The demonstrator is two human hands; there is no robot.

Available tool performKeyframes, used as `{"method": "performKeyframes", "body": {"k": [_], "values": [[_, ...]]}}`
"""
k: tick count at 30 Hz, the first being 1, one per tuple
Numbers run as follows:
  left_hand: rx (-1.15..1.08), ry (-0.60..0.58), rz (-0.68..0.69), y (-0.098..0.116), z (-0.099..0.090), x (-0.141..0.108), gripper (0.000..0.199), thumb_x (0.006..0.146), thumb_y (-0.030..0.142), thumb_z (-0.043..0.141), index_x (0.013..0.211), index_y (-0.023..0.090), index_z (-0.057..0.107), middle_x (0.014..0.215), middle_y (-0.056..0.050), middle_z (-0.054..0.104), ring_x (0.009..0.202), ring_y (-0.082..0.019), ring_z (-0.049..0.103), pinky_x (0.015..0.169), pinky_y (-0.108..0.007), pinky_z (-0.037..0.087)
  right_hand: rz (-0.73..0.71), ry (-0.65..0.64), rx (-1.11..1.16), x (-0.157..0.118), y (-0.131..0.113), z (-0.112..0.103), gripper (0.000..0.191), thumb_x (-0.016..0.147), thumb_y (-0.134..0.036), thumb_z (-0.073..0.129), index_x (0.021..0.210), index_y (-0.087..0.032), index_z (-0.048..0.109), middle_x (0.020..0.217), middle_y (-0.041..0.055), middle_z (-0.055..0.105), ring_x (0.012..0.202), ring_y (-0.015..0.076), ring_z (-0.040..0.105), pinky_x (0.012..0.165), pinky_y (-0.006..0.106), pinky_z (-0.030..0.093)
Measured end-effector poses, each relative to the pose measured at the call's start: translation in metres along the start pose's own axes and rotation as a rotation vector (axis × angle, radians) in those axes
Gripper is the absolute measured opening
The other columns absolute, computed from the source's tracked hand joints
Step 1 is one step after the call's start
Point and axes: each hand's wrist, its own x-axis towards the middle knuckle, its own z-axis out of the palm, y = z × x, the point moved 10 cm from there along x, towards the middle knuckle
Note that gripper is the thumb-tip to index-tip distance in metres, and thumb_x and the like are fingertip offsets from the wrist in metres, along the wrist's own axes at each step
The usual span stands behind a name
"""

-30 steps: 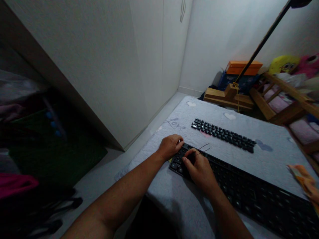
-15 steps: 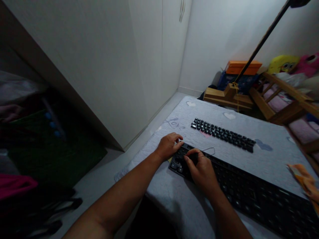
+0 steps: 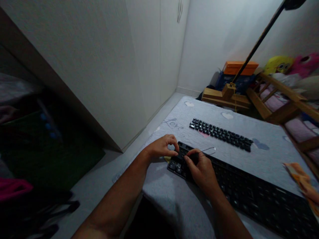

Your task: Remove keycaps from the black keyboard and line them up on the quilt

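Note:
A long black keyboard (image 3: 264, 189) lies slantwise on the pale quilted cover, many of its key positions bare of caps. Its left end has a few keycaps (image 3: 175, 166) on it. At that end my left hand (image 3: 163, 146) is curled, thumb and fingertips against the keyboard's upper left corner, with a gap between thumb and forefinger. My right hand (image 3: 200, 166) is closed in a pinch over the left part of the keyboard. A thin bent wire (image 3: 210, 150) sticks out from behind its fingers; its other end is hidden.
Rows of loose black keycaps (image 3: 221, 132) lie beyond the keyboard. An orange patterned cloth (image 3: 299, 179) is at the right. Left of the covered surface (image 3: 159, 212) stands a pale wardrobe (image 3: 139, 66). A wooden stand (image 3: 225, 96) with a slanted pole is at the back.
My left hand has drawn back slightly to the left, its fingers curling down and thumb lower on the keyboard. My right hand keeps its pinch. The view has shifted slightly.

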Motion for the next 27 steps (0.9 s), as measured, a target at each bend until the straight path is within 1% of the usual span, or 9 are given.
{"method": "performKeyframes", "body": {"k": [5,7,10,13,18,23,27], "values": [[0.113,-0.073,-0.033,-0.005,0.006,-0.003,0.016,0.068,0.026,0.078,0.082,0.021,0.073,0.095,-0.003,0.058,0.103,-0.020,0.049,0.097,-0.032,0.038,0.016,0.021,0.042,0.000,0.003,-0.004,0.018,0.084,-0.036,0.056,0.088,-0.019,0.059,0.068,0.0006,0.063,0.061,0.0163,0.057,0.058,0.026,0.041],[0.130,-0.085,-0.044,-0.004,0.008,-0.004,0.016,0.067,0.023,0.079,0.082,0.021,0.073,0.096,-0.003,0.057,0.104,-0.020,0.048,0.097,-0.030,0.038,0.023,0.047,0.052,0.000,0.005,-0.008,0.019,0.083,-0.037,0.056,0.086,-0.019,0.059,0.066,-0.0001,0.061,0.059,0.0160,0.055,0.057,0.026,0.040],[0.135,-0.095,-0.059,-0.004,0.011,-0.004,0.015,0.067,0.019,0.078,0.081,0.021,0.073,0.095,-0.003,0.056,0.103,-0.019,0.047,0.096,-0.029,0.038,0.049,0.066,0.093,-0.001,0.008,-0.011,0.020,0.083,-0.039,0.056,0.083,-0.019,0.059,0.061,-0.0021,0.056,0.055,0.0151,0.052,0.054,0.026,0.039],[0.132,-0.100,-0.063,-0.005,0.012,-0.004,0.013,0.067,0.019,0.077,0.079,0.022,0.073,0.096,-0.003,0.055,0.104,-0.019,0.046,0.096,-0.030,0.038,0.071,0.059,0.147,-0.002,0.011,-0.011,0.019,0.082,-0.038,0.056,0.081,-0.019,0.058,0.062,-0.0013,0.058,0.056,0.0152,0.052,0.054,0.026,0.038],[0.123,-0.095,-0.044,-0.007,0.012,-0.005,0.013,0.068,0.019,0.077,0.080,0.022,0.074,0.101,-0.003,0.054,0.106,-0.019,0.046,0.099,-0.031,0.036,0.083,0.056,0.241,-0.003,0.012,-0.011,0.014,0.081,-0.033,0.055,0.079,-0.019,0.057,0.072,0.0018,0.065,0.064,0.0160,0.056,0.061,0.027,0.041],[0.113,-0.092,-0.057,-0.009,0.011,-0.005,0.013,0.068,0.022,0.079,0.080,0.023,0.075,0.104,-0.004,0.054,0.108,-0.020,0.046,0.101,-0.033,0.036,0.070,0.071,0.301,-0.004,0.010,-0.013,0.010,0.080,-0.030,0.054,0.078,-0.020,0.056,0.075,0.0026,0.065,0.073,0.0188,0.059,0.068,0.029,0.044],[0.114,-0.110,-0.061,-0.009,0.011,-0.005,0.011,0.068,0.024,0.079,0.079,0.023,0.075,0.105,-0.004,0.053,0.109,-0.021,0.046,0.103,-0.035,0.035,0.055,0.073,0.317,-0.005,0.009,-0.013,0.007,0.078,-0.027,0.052,0.077,-0.021,0.055,0.075,0.0026,0.064,0.075,0.0195,0.059,0.069,0.029,0.044]]}}
